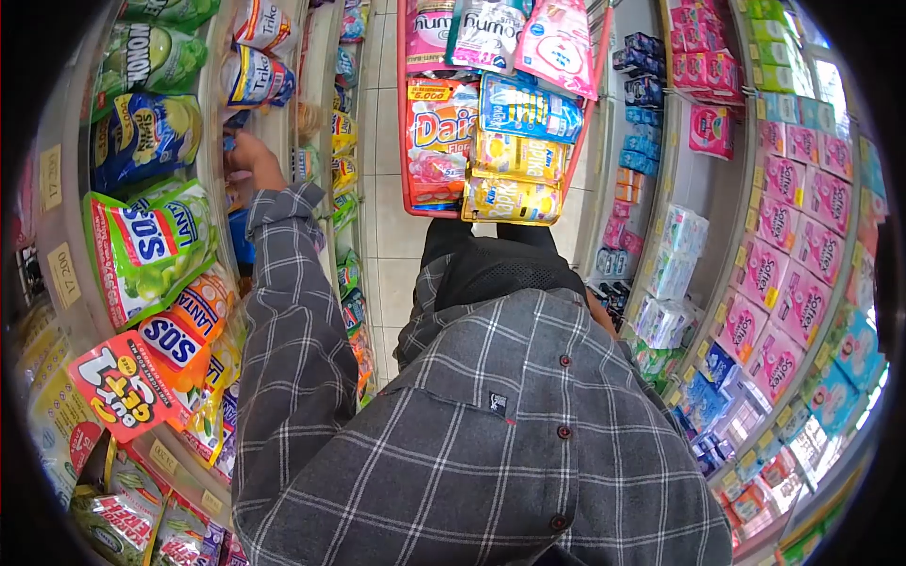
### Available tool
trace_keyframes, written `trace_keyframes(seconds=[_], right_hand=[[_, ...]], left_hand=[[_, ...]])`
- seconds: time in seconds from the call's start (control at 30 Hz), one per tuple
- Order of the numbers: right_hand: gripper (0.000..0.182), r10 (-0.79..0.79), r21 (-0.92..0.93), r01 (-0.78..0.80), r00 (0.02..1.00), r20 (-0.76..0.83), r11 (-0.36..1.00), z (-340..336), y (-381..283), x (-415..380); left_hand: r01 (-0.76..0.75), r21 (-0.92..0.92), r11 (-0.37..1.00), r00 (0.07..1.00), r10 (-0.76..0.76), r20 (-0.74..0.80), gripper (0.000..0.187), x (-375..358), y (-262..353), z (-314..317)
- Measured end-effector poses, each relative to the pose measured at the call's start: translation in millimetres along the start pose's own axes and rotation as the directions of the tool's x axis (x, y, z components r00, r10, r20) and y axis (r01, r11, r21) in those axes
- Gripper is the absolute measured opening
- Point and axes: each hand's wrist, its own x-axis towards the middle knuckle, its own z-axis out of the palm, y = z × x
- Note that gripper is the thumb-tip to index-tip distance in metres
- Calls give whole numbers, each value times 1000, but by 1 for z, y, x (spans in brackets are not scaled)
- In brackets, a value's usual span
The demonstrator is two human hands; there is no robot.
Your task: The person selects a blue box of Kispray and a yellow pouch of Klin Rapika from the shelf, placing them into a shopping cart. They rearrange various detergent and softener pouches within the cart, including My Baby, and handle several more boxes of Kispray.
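My left hand [255, 158] reaches into the left shelf below the Triko packs [257, 77]. Its fingers are bent and look closed at a small blue thing, too hidden to name. Dark blue packs [242, 236] stand on the shelf just below the wrist. Of my right hand [600, 312] only a strip of skin shows beside my right hip; its fingers are hidden. A red basket [408, 179] in front of my legs holds a red Daia pack [442, 132], a blue pack [530, 108], yellow packs [512, 200] and pink and white pouches [559, 47].
Green SOS pouches [151, 250] and orange ones [184, 325] stick out at the left, with a red promotion tag [129, 385] below. Tiled floor [382, 226] runs between the shelves. Pink Softex packs [779, 274] fill the right shelf.
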Motion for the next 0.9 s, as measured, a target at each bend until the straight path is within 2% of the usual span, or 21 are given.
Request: trace_keyframes(seconds=[0.03,0.1,0.13,0.2,0.3,0.37,0.4,0.47,0.57,0.63,0.73,0.77,0.8,0.83,0.9], right_hand=[[38,-4,2,4,1000,-1,1000,0,-1,-2],[38,-13,11,13,1000,2,1000,0,-4,-3],[38,-14,15,14,1000,5,1000,-1,-7,-2],[38,-17,30,17,1000,9,999,-3,-13,0],[38,-6,60,3,999,50,998,-1,-10,14],[39,-123,-14,126,982,144,992,32,100,50],[39,53,84,-67,985,162,994,27,84,55],[39,382,253,-439,891,245,862,10,30,57],[40,324,244,-389,907,267,888,5,34,68],[40,292,215,-344,926,237,914,10,60,82],[41,222,194,-245,966,132,950,2,60,97],[43,186,-17,-185,981,49,983,-13,32,99],[45,304,-95,-298,950,68,950,-36,-17,99],[46,293,-22,-292,953,81,956,-45,-30,104],[41,18,201,-18,1000,4,979,-72,-100,117]], left_hand=[[30,37,999,999,-30,13,50,5,-6,3],[122,-38,992,992,-120,50,52,20,-34,10],[188,-150,971,981,-177,82,53,30,-59,16],[293,-267,918,956,-277,97,50,24,-47,17],[401,-209,892,916,-383,121,45,-27,36,-15],[411,-79,908,897,-388,210,46,-42,55,-29],[395,-29,918,896,-378,231,46,-51,65,-36],[353,-41,935,916,-336,221,45,-72,92,-53],[450,-230,863,877,-377,299,47,-97,144,-83],[529,-328,783,834,-407,373,45,-117,151,-99],[634,-398,663,756,-426,496,42,-152,192,-138],[667,-405,625,728,-429,536,41,-161,205,-153],[727,-396,560,667,-442,600,41,-164,207,-162],[782,-380,493,603,-448,660,41,-167,210,-173],[923,-286,257,373,-425,825,42,-188,272,-211]])
